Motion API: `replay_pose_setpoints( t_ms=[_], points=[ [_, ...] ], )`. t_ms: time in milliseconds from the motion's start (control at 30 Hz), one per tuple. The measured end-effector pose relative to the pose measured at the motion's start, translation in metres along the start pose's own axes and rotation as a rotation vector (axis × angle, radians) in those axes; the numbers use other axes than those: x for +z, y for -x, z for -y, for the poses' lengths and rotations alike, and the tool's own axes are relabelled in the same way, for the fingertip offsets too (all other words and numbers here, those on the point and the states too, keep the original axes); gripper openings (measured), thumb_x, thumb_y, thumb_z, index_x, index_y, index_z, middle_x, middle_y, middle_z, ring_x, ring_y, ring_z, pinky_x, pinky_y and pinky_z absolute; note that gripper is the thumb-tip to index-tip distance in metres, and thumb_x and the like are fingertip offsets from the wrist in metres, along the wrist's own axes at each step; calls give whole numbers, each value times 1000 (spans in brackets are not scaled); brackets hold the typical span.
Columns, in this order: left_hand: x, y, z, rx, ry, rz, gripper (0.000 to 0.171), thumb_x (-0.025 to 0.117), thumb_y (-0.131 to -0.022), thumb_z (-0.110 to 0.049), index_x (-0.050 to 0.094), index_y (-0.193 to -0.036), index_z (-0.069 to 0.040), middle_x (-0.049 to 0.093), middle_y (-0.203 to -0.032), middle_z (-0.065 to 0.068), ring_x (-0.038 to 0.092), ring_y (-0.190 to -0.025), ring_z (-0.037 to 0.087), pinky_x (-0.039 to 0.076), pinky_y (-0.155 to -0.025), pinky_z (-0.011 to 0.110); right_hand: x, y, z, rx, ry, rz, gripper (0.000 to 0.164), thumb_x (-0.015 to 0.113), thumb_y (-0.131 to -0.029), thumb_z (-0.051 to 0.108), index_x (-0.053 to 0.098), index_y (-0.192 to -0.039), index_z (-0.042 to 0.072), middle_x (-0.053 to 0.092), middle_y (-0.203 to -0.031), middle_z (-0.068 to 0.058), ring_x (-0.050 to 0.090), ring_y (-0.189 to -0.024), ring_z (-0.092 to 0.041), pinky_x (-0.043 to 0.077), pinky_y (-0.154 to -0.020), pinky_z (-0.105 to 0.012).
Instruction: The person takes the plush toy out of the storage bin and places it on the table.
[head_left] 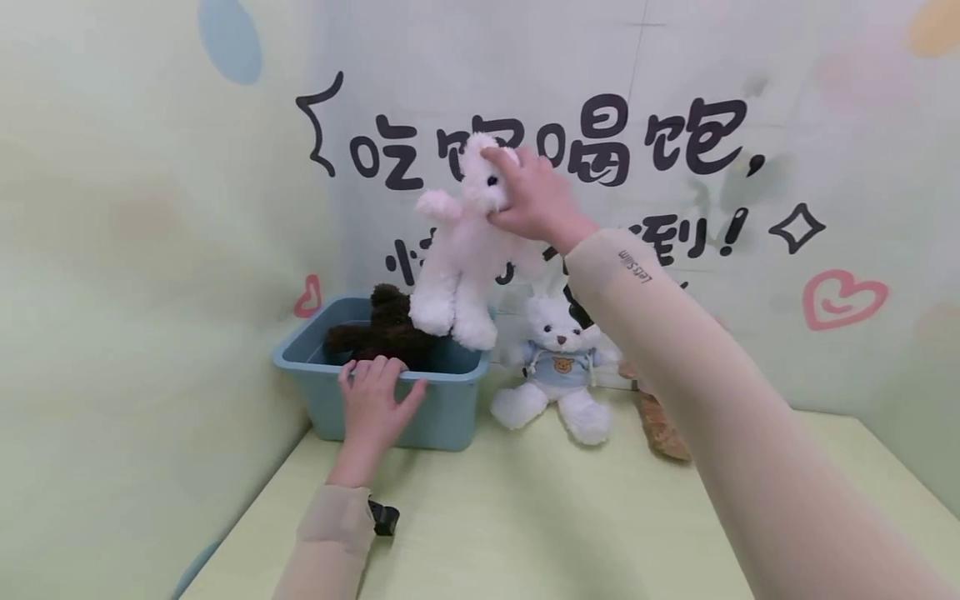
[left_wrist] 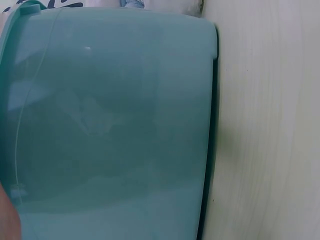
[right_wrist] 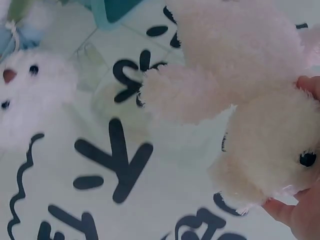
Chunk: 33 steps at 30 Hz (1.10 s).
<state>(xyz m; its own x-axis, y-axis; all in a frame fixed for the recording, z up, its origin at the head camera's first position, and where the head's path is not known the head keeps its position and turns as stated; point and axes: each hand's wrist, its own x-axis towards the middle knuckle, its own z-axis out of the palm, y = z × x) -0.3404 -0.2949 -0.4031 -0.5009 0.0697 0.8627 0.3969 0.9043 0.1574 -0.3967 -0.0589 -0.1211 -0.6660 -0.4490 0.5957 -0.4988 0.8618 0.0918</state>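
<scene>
Right sleeve (head_left: 697, 367) is hiding part of brown toy (head_left: 663, 427); bin (head_left: 450, 408) is covering dark bear (head_left: 390, 325) below the chest.

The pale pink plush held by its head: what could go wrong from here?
The pale pink plush might slip, since the right hand alone holds it, by the head. Its feet could snag the rim of the blue tub, which they overlap in the head view. The dark brown plush inside may crowd it if lowered in.
</scene>
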Motion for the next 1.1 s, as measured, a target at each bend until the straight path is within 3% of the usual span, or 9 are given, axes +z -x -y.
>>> replay_pose_setpoints(
  t_ms=[267,633,1100],
  points=[
    [-1,5,6,-6,10,-15,34,53,-79,-46,54,-85,-12,49,-80,4,41,-83,25,14,-93,51,-25,14,-32,38,42,19,77,59,-72,35,20,-137,33,37,-123,-13,42,-99,-31,40,-71,-46],
    [2,1,4,21,11,-20,37,51,-80,-48,54,-85,-12,49,-80,5,41,-82,26,14,-93,51,-50,54,-101,91,85,71,80,64,-71,34,21,-138,29,37,-121,-18,41,-96,-35,37,-73,-50],
    [4,-1,1,12,25,-6,36,56,-78,-46,54,-86,-11,49,-81,6,41,-83,27,13,-92,52,-67,121,-171,17,123,116,74,68,-70,27,32,-135,20,41,-115,-22,42,-94,-35,36,-77,-51]
  ],
)
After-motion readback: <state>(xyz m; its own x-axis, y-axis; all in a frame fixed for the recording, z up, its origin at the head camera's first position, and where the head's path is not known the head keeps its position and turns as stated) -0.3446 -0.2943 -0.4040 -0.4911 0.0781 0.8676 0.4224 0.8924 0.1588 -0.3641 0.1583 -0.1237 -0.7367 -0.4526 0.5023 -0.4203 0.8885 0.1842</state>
